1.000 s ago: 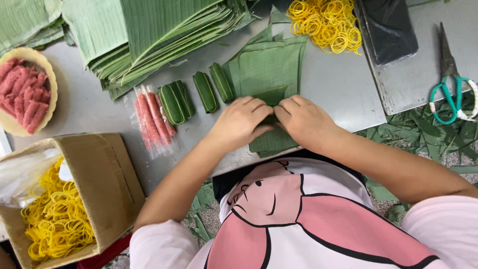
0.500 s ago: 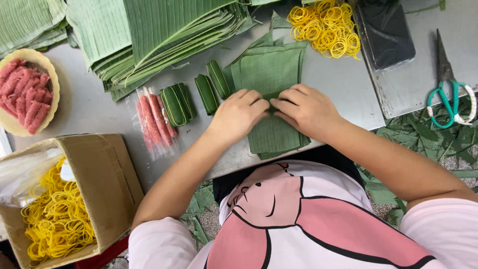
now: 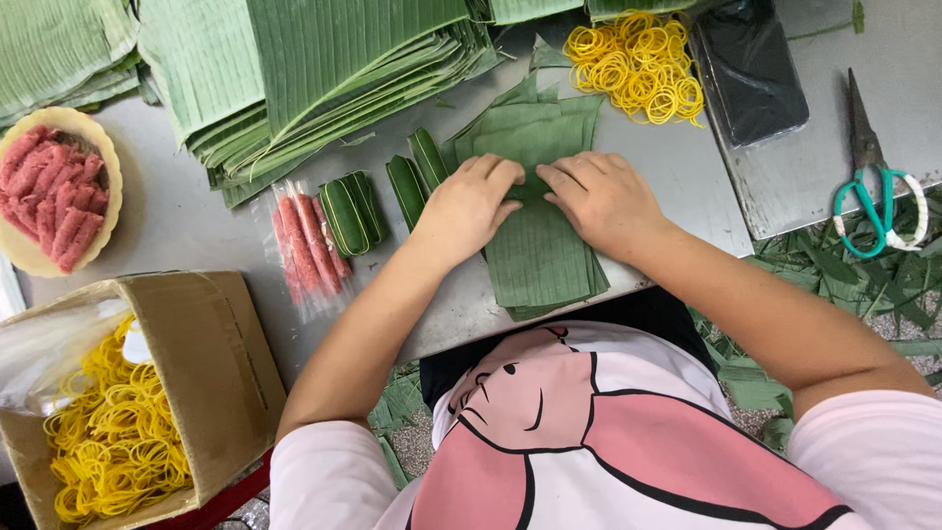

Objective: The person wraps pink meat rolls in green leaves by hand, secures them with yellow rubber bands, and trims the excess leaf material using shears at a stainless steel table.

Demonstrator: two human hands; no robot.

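Green banana-leaf pieces (image 3: 540,260) lay in a small stack at the near edge of the grey table (image 3: 186,221), and both hands pressed on the top of it. The left hand (image 3: 469,208) and the right hand (image 3: 599,199) met fingertip to fingertip with fingers curled over a fold in the uppermost leaf; whatever sat inside that fold was hidden, so I cannot tell whether they gripped a filling. Judging by the layout, the work looked partly done: a few finished green rolls (image 3: 373,196) lay just left of the hands, beside pink meat sticks in clear wrap (image 3: 304,245) not yet covered. More remained, since a bowl of pink meat (image 3: 49,191) sat far left and tall stacks of large leaves (image 3: 324,69) filled the far side. Yellow rubber bands (image 3: 638,64) lay in a far heap, and more in a cardboard box (image 3: 108,432) near left. Scissors (image 3: 873,177) rested to the right.
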